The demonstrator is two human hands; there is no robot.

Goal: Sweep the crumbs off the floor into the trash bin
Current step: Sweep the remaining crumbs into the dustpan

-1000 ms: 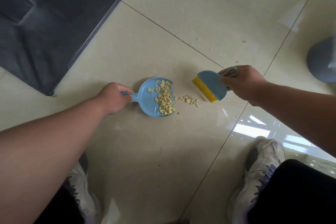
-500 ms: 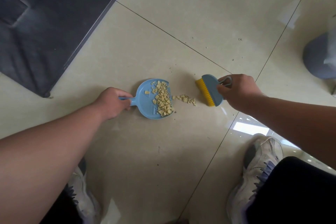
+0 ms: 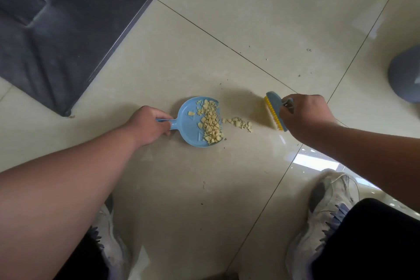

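A small blue dustpan [image 3: 192,125] lies flat on the pale floor tiles, and my left hand [image 3: 148,125] grips its handle. A pile of yellow crumbs [image 3: 211,124] fills the pan's right half. A short trail of loose crumbs [image 3: 238,122] lies on the floor just right of the pan's lip. My right hand [image 3: 305,117] holds a blue hand brush with yellow bristles [image 3: 273,110], bristles down on the floor, a little right of the loose crumbs. A grey round bin [image 3: 404,75] shows at the right edge, cut off by the frame.
A dark grey mat [image 3: 56,29] covers the upper left of the floor. My two white sneakers, the left [image 3: 109,245] and the right [image 3: 325,209], stand at the bottom. Dark specks dot the tiles beyond the brush.
The brush has come down from a raised tilt onto the floor, right of the loose crumbs. The dustpan and left hand have held their place.
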